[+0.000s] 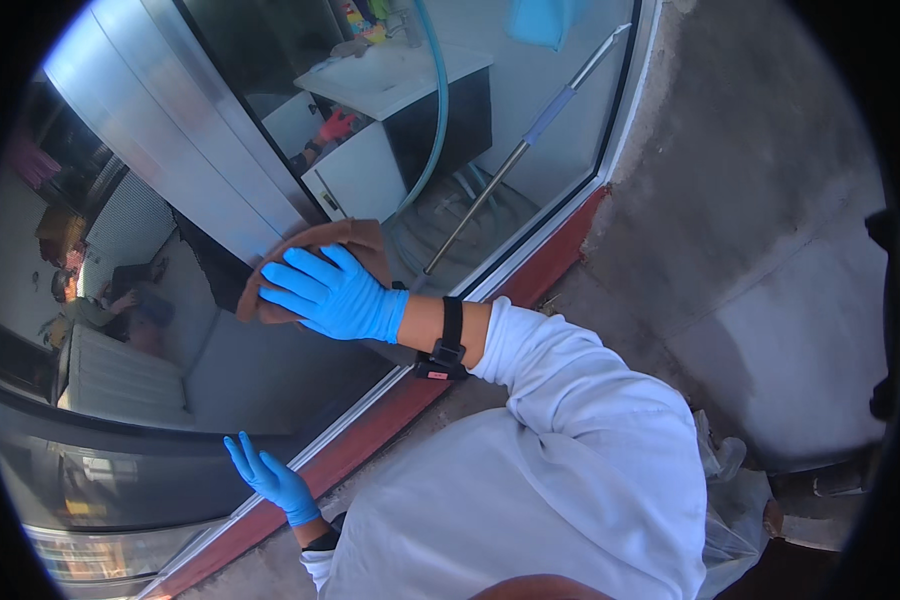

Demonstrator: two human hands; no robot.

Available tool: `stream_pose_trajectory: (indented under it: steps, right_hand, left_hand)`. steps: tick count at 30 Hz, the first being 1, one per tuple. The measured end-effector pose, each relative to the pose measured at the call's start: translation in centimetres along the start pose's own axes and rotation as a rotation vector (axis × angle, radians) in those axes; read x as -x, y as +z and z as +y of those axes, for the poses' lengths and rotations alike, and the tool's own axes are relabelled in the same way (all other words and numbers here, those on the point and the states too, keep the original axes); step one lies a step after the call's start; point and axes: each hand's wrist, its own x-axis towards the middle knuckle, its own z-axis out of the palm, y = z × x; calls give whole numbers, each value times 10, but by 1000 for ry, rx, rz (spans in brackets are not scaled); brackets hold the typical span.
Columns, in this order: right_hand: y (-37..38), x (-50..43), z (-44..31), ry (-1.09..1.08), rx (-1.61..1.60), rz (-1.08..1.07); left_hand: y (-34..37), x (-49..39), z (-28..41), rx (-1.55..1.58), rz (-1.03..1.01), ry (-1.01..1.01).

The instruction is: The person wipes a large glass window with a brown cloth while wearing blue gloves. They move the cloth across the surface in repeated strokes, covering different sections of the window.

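My right hand (326, 292), in a blue disposable glove, presses a brown cloth (364, 236) flat, fingers spread, where a window's metal frame (187, 127) meets dark glass. The cloth sticks out around the fingers and above the hand. Lower down, my left hand (274, 480), gloved in blue too, is raised with its fingers apart and nothing in it. It is in front of the lower glass, near the white sill rail (322, 435); whether it touches the glass I cannot tell.
Behind the glass are a washbasin (390, 71) on a cabinet, a hose (439, 97), a long pole (495, 180) and a person's red-gloved hand (336, 126). Another person (94, 307) shows at the left. A red ledge (375, 420) borders the window; a clear plastic bag (735, 517) lies at the right.
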Motion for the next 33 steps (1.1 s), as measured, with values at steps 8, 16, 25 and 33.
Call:
stream_pose_trajectory:
  steps: [8,16,25,33]
  right_hand:
    - [24,82,0,-56,-102,-164]
    - [-52,-139,73,167,-544,414]
    - [-33,-22,104,-28,64,79]
    - [-49,-50,152,-236,111,-36]
  left_hand:
    - [8,-53,68,-25,14,278]
    - [48,-114,148,83,139,729]
    - [100,-153,199,155,345,674]
    - [126,-151,197,-101,359,639]
